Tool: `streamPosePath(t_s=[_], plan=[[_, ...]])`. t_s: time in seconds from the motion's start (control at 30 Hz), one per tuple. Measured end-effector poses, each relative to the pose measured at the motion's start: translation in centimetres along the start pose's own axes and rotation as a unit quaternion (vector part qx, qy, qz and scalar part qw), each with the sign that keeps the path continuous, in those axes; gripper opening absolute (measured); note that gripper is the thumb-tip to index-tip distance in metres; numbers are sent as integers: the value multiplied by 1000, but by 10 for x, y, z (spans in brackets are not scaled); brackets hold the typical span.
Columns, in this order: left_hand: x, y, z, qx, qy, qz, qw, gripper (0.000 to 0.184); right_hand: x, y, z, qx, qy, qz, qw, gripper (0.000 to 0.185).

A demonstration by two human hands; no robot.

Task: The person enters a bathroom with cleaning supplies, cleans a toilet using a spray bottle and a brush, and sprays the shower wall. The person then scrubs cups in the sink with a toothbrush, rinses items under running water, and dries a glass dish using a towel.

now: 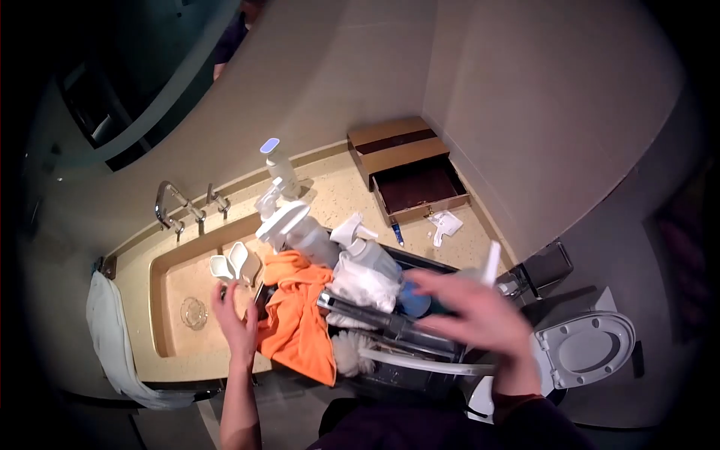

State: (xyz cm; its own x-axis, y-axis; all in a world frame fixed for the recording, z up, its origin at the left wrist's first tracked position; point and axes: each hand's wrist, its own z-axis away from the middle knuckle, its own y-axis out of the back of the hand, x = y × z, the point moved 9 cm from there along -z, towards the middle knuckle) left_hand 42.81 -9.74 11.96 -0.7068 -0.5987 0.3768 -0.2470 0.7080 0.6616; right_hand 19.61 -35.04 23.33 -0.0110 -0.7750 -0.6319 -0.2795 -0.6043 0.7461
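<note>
Black caddy (pixel 390 324): along front edge of surface (pixel 330 176); carries spray bottle (pixel 381 259), blue bottle (pixel 414 301). Orange cloth (pixel 296 326): draped at caddy's left end. Left hand (pixel 238 316): fingers parted, near white scoops (pixel 238 259), right side of sink (pixel 184 277). Right hand (pixel 474 309): blurred, by blue bottle; grip cannot be told. Hands well apart.

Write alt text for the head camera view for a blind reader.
A person's blurred right hand is over a dark container of spray bottles; the left hand, fingers apart, is near an orange cloth, by a sink. A toilet stands at right.
</note>
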Motion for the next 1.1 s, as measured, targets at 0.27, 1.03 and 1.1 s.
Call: streamPosePath(t_s=[0.27,1.03,1.1], plan=[[219,-74,-132,-213,-198,264,920,20,321,40,32,45,-339,-120,932,41],[282,-316,-152,-520,-316,-55,792,15,346,-34,4,-11,-363,-313,878,37],[283,-308,-164,-535,-303,-59,786,16,337,-40,-14,-16,-223,-160,961,37]])
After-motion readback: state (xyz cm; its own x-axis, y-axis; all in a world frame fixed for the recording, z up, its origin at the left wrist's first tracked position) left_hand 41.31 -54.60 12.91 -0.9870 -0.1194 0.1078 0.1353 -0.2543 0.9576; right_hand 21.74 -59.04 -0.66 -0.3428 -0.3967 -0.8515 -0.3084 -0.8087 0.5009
